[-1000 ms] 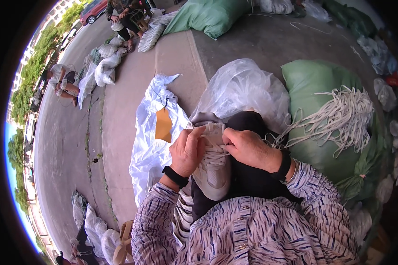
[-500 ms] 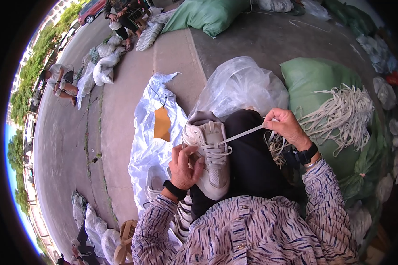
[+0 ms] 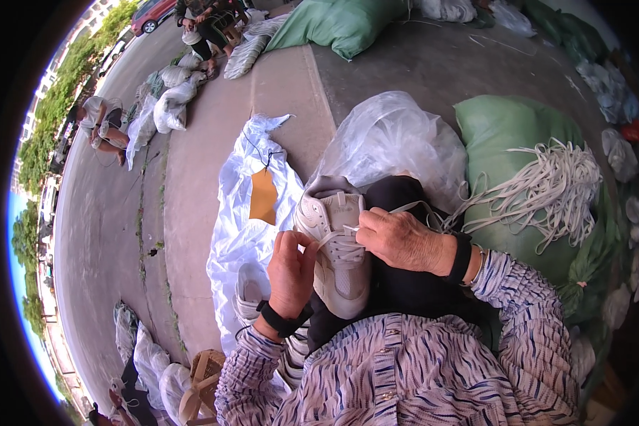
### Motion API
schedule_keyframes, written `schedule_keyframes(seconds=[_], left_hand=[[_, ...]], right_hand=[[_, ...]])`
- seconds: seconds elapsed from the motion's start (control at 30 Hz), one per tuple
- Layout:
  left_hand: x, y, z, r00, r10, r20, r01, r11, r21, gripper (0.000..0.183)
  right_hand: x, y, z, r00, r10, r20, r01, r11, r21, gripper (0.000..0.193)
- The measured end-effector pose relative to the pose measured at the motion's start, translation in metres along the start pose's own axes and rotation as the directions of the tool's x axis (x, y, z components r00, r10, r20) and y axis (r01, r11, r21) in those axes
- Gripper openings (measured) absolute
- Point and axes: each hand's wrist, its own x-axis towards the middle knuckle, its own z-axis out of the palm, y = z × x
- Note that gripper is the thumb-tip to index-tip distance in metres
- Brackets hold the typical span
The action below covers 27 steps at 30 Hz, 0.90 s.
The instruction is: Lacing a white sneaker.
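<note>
The pale shoe (image 3: 346,280) lies toe toward the wearer on the dark trousers (image 3: 397,292), between the hands, the right hand's (image 3: 408,245) fingers pinching lace (image 3: 350,228) beside the tongue (image 3: 344,209), the left hand's (image 3: 290,277) gripping lace at its left edge.

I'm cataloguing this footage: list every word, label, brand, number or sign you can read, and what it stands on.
No text is readable.
Shoe tongue: faint mark, too small and blurred to read.
Orange piece: no readable writing.
</note>
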Motion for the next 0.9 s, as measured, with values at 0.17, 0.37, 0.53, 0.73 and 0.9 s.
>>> schedule_keyframes(seconds=[0.17, 0.37, 0.53, 0.73, 0.9], left_hand=[[0.001, 0.006, -0.003, 0.984, -0.071, 0.163, 0.066, 0.997, 0.038, 0.019], [0.008, 0.009, -0.003, 0.999, -0.029, 0.030, 0.030, 0.999, -0.032, 0.020], [0.026, 0.013, -0.016, 0.865, -0.205, 0.459, 0.491, 0.539, -0.685, 0.018], [0.047, 0.015, -0.035, 0.861, -0.263, 0.435, 0.493, 0.222, -0.841, 0.012], [0.052, 0.001, -0.044, 0.911, -0.289, 0.294, 0.403, 0.480, -0.779, 0.009]], right_hand=[[-0.002, 0.006, 0.008, 0.992, 0.081, -0.098, -0.081, 0.997, -0.002, 0.012], [-0.007, -0.005, 0.011, 0.978, 0.171, -0.115, -0.176, 0.984, -0.026, 0.015], [-0.011, -0.007, 0.008, 0.906, 0.420, 0.047, -0.383, 0.769, 0.512, 0.011], [-0.011, -0.004, 0.005, 0.867, 0.498, 0.035, -0.408, 0.667, 0.624, 0.012], [-0.005, -0.004, 0.006, 0.894, 0.380, -0.237, -0.328, 0.916, 0.233, 0.027]])
